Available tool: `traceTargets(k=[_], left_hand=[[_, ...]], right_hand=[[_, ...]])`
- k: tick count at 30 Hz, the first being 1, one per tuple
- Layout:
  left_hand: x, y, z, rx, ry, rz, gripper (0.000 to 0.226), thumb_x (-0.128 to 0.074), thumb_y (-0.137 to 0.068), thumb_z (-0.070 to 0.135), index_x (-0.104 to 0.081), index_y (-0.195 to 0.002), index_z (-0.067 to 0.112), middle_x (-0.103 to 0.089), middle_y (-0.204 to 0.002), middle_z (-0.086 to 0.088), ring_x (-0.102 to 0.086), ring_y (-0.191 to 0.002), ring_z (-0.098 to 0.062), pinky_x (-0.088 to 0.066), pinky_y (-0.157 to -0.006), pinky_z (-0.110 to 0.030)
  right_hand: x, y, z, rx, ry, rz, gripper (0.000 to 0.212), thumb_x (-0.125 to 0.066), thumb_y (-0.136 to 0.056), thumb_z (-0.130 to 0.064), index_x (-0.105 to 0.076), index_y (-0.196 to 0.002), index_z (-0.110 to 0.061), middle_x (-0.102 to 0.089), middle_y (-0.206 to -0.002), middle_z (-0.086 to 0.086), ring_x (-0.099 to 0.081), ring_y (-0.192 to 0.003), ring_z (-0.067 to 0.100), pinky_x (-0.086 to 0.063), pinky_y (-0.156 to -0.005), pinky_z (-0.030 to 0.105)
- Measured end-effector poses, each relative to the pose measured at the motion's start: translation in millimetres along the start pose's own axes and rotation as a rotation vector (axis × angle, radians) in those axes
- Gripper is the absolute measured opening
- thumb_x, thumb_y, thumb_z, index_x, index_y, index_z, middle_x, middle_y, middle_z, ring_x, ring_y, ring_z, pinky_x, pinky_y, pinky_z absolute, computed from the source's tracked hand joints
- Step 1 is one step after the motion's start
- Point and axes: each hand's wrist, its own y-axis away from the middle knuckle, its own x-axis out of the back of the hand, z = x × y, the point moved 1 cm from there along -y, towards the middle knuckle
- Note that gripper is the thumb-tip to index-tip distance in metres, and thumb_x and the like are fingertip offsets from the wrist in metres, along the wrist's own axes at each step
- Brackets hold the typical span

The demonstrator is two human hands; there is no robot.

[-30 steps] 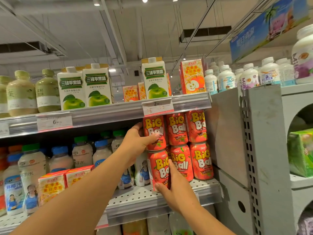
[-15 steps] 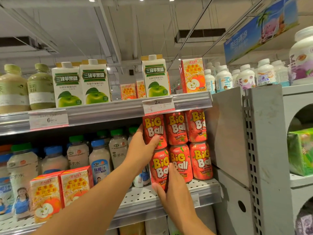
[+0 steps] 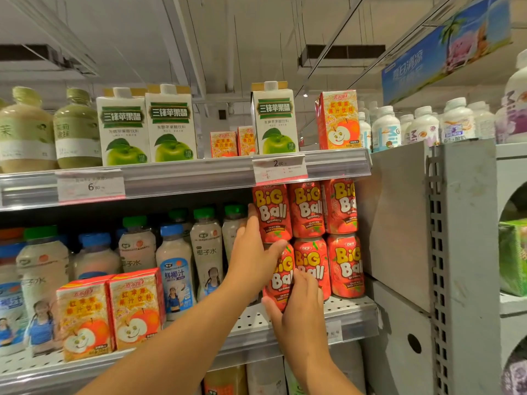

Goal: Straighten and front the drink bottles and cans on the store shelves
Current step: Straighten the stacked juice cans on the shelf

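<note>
Under the 2.00 price tag (image 3: 279, 169), on the right end of the middle shelf (image 3: 350, 309), 6 red Big Ball cans stand in 2 stacked rows of 3. The left hand (image 3: 253, 252) wraps the upper-left can (image 3: 272, 213) just below that tag, fingers curled round its left side and thumb pressed across its lower front. The right hand (image 3: 299, 312) grips the lower-left can (image 3: 281, 276) directly beneath it, thumb at the can's bottom left and fingers curled over its right side; this can leans slightly, its base drawn forward of the 2 cans (image 3: 328, 266) to its right. Those and the 2 upper cans (image 3: 323, 208) right of the tag stand upright with labels facing out. Left of the tag's column, coconut drink bottles (image 3: 176, 272) with green and blue caps fill the same shelf, with 2 apple juice cartons (image 3: 111, 315) in front of them. Above the tag, green-apple vinegar cartons (image 3: 273, 121) and a red apple carton (image 3: 338, 121) stand on the top shelf (image 3: 185, 178).
</note>
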Motion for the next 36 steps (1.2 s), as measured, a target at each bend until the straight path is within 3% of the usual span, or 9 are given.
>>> traceTargets(k=[3, 6, 12, 16, 19, 22, 28, 31, 36], left_hand=[[8.9, 14.3, 2.6, -0.069, -0.055, 0.018, 0.079, -0.063, -0.092, 0.031, -0.012, -0.152, 0.031, -0.031, -0.121, 0.015, -0.035, -0.108, 0.002, -0.033, -0.086, -0.017], [29.2, 30.3, 6.0, -0.185, -0.163, 0.02, 0.06, -0.058, -0.095, 0.026, -0.028, -0.147, 0.026, -0.036, -0.135, 0.014, -0.034, -0.118, 0.004, -0.033, -0.098, -0.019], [109.5, 39.4, 22.7, -0.641, -0.746, 0.115, 0.052, -0.07, -0.079, 0.011, -0.057, -0.129, 0.006, -0.055, -0.134, -0.013, -0.048, -0.128, -0.032, -0.044, -0.103, -0.046], [166.8, 24.2, 7.7, -0.591, -1.083, 0.166, 0.073, -0.072, -0.076, 0.02, -0.045, -0.143, 0.007, -0.037, -0.151, -0.018, -0.028, -0.143, -0.035, -0.025, -0.115, -0.053], [188.3, 17.7, -10.0, -0.494, -1.186, 0.148, 0.088, -0.069, -0.078, 0.023, -0.023, -0.151, 0.011, -0.014, -0.159, -0.015, -0.007, -0.148, -0.032, -0.01, -0.118, -0.049], [187.0, 14.5, -19.8, -0.512, -1.161, 0.155, 0.095, -0.074, -0.069, 0.019, -0.026, -0.149, 0.008, -0.018, -0.158, -0.016, -0.013, -0.146, -0.036, -0.02, -0.116, -0.054], [185.9, 12.2, -23.8, -0.554, -1.121, 0.202, 0.091, -0.077, -0.061, 0.012, -0.041, -0.144, 0.007, -0.032, -0.153, -0.015, -0.027, -0.141, -0.037, -0.032, -0.109, -0.058], [184.8, 11.3, -23.9, -0.54, -1.097, 0.211, 0.089, -0.073, -0.064, 0.009, -0.038, -0.146, 0.009, -0.031, -0.153, -0.014, -0.024, -0.142, -0.037, -0.03, -0.11, -0.059], [181.6, 9.0, -29.6, -0.557, -1.105, 0.236, 0.093, -0.076, -0.059, 0.011, -0.04, -0.145, 0.009, -0.034, -0.152, -0.014, -0.028, -0.141, -0.037, -0.032, -0.108, -0.06]], right_hand=[[-1.9, -1.7, 1.6, -0.019, 0.02, -0.001, 0.078, -0.061, -0.09, -0.048, -0.022, -0.149, -0.015, -0.029, -0.148, -0.002, -0.024, -0.135, 0.015, -0.028, -0.11, 0.026], [-1.8, -2.1, 1.8, -0.032, 0.012, 0.014, 0.076, -0.065, -0.087, -0.047, -0.03, -0.145, -0.014, -0.037, -0.142, -0.001, -0.03, -0.13, 0.015, -0.032, -0.107, 0.027], [14.1, 3.5, -3.3, -0.083, -0.11, -0.022, 0.068, -0.074, -0.082, -0.042, -0.041, -0.134, -0.014, -0.036, -0.117, -0.009, -0.04, -0.117, 0.013, -0.04, -0.1, 0.028], [48.2, -12.7, -34.8, 0.207, -0.153, 0.099, 0.038, -0.068, -0.088, -0.023, -0.051, -0.121, -0.017, -0.045, -0.115, -0.011, -0.041, -0.11, 0.007, -0.042, -0.099, 0.036], [86.7, -53.9, -89.0, 0.453, -0.184, 0.21, 0.031, -0.063, -0.085, -0.022, -0.053, -0.114, -0.023, -0.048, -0.108, -0.015, -0.044, -0.103, 0.002, -0.038, -0.094, 0.019], [115.4, -105.7, -139.8, 0.533, -0.102, 0.307, 0.035, -0.065, -0.086, -0.02, -0.054, -0.119, -0.014, -0.051, -0.112, -0.006, -0.044, -0.106, 0.008, -0.03, -0.093, 0.012], [128.7, -183.1, -178.0, 0.043, 0.06, 0.181, 0.075, -0.075, -0.079, -0.041, -0.035, -0.135, -0.01, -0.047, -0.129, 0.009, -0.049, -0.116, 0.029, -0.047, -0.097, 0.046], [117.4, -191.3, -174.5, -0.073, -0.001, 0.092, 0.092, -0.079, -0.073, -0.049, -0.028, -0.138, -0.008, -0.054, -0.126, 0.01, -0.058, -0.111, 0.03, -0.053, -0.086, 0.044], [110.4, -200.9, -166.2, -0.103, 0.161, 0.152, 0.063, -0.074, -0.077, -0.05, -0.049, -0.118, -0.009, -0.065, -0.107, 0.008, -0.064, -0.093, 0.028, -0.048, -0.064, 0.033]])
